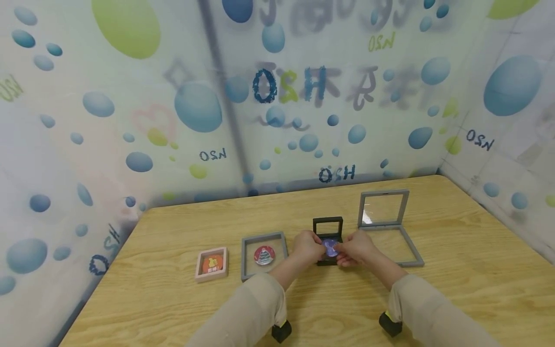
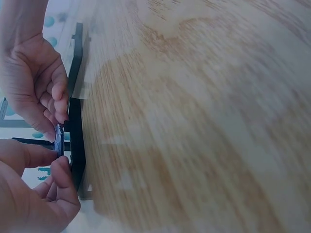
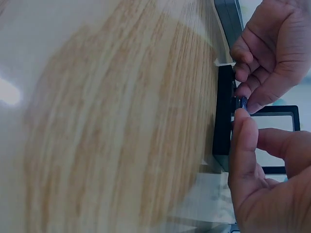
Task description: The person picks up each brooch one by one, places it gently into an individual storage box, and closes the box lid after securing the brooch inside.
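Note:
Both hands meet over a small black display frame (image 1: 328,220), which stands with its lid raised and its base on the table. A round purple badge (image 1: 330,247) is held between them over that base. My left hand (image 1: 309,247) pinches one edge of it, and my right hand (image 1: 357,247) pinches the opposite edge. In the left wrist view the badge (image 2: 59,141) appears nearly edge-on between the fingertips, close to the black frame (image 2: 77,141). From the right wrist only a sliver of the badge (image 3: 242,103) shows; fingers cover the rest.
On the left are a pink frame (image 1: 197,268) with an orange badge (image 1: 213,263) and a grey frame (image 1: 244,255) around a Christmas-tree badge (image 1: 264,255). A larger grey frame (image 1: 412,246) lies opened on the right. A patterned curtain (image 1: 277,144) hangs behind the wooden table (image 1: 173,313).

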`<state>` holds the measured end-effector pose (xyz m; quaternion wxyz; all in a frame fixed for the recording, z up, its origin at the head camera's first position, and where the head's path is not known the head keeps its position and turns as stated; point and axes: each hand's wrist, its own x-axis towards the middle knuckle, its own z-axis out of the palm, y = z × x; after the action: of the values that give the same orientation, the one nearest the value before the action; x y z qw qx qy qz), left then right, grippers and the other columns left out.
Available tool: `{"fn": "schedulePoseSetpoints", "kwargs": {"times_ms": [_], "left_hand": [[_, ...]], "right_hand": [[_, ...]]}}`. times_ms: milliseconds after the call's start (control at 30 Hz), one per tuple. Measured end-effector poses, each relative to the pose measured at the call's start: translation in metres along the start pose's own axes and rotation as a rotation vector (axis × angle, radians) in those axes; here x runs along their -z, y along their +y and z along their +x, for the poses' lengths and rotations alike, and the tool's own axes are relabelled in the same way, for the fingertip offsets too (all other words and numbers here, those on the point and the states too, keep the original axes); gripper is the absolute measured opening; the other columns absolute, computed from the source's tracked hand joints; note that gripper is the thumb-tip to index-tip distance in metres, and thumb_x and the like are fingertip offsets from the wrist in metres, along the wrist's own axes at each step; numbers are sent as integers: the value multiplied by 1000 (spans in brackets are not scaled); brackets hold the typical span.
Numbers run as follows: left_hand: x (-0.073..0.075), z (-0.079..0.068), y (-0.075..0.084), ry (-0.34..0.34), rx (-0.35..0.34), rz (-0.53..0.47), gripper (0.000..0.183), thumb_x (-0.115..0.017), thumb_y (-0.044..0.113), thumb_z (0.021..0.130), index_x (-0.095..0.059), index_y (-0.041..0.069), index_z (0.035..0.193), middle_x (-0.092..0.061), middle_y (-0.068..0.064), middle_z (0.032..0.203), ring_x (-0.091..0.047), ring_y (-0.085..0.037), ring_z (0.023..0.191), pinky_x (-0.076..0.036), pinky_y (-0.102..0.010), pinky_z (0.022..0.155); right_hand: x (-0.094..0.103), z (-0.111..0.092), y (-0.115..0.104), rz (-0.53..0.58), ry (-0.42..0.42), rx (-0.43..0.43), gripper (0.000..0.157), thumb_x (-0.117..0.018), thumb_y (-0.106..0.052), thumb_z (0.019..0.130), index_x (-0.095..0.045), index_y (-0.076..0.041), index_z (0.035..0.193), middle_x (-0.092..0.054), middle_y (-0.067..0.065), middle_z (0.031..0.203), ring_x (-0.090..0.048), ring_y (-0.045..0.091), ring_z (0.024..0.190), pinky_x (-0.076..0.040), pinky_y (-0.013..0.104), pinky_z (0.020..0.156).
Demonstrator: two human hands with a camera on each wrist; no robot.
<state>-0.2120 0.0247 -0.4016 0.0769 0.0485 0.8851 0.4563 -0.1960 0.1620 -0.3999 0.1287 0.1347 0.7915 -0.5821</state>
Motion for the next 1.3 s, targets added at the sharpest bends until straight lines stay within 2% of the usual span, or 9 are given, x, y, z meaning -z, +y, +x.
{"fn": "schedulePoseSetpoints", "kwargs": {"times_ms": [200, 500, 700, 967, 1067, 1200, 1300], "left_hand": [[-2, 1, -1, 18, -11, 26, 12, -66, -1, 70, -55, 4, 68, -56, -3, 50, -54, -10, 43, -42, -19, 41], [0, 0, 2, 1, 8, 84, 15, -68, 0, 68, -55, 6, 66, -55, -1, 50, -52, -11, 45, -41, -20, 42], [-2, 3, 0, 3, 29, 85, 18, -71, 1, 69, -54, 7, 64, -54, -1, 50, -51, -10, 45, -40, -18, 42], [-2, 2, 0, 11, 23, 88, 20, -72, 3, 69, -54, 7, 62, -55, -1, 49, -51, -9, 43, -39, -19, 41], [-2, 2, 0, -5, 38, 51, 19, -72, 2, 70, -54, 6, 64, -55, -2, 51, -51, -10, 44, -40, -18, 41], [1, 3, -1, -42, 92, -71, 16, -69, -1, 71, -54, 3, 69, -55, -5, 60, -51, -11, 48, -42, -18, 42], [5, 5, -1, -43, 132, -131, 10, -65, -1, 75, -55, 0, 74, -55, -7, 67, -53, -12, 50, -45, -19, 45]], "right_hand": [[0, 1, 0, -17, -5, -11, 14, -58, -2, 84, -52, 9, 78, -58, 8, 53, -57, 12, 42, -48, 20, 43], [0, 2, 0, -35, -1, -18, 14, -59, -2, 83, -52, 9, 76, -56, 7, 50, -55, 10, 39, -47, 20, 42], [-1, 2, 1, -52, 8, -6, 16, -59, -2, 83, -54, 8, 73, -56, 6, 49, -54, 9, 38, -46, 19, 41], [0, 2, 2, -52, 6, -3, 16, -59, -3, 84, -54, 8, 72, -56, 6, 49, -54, 9, 39, -46, 19, 41], [0, 1, 4, -51, 3, 2, 16, -58, -2, 84, -54, 8, 73, -56, 6, 50, -54, 9, 39, -46, 19, 41], [0, 2, 6, -63, 4, 14, 16, -59, -3, 84, -54, 7, 73, -56, 6, 50, -54, 9, 39, -46, 19, 41], [1, 1, 7, -108, 25, 24, 18, -61, -7, 83, -54, 4, 70, -54, 5, 50, -52, 8, 38, -46, 19, 40]]}}
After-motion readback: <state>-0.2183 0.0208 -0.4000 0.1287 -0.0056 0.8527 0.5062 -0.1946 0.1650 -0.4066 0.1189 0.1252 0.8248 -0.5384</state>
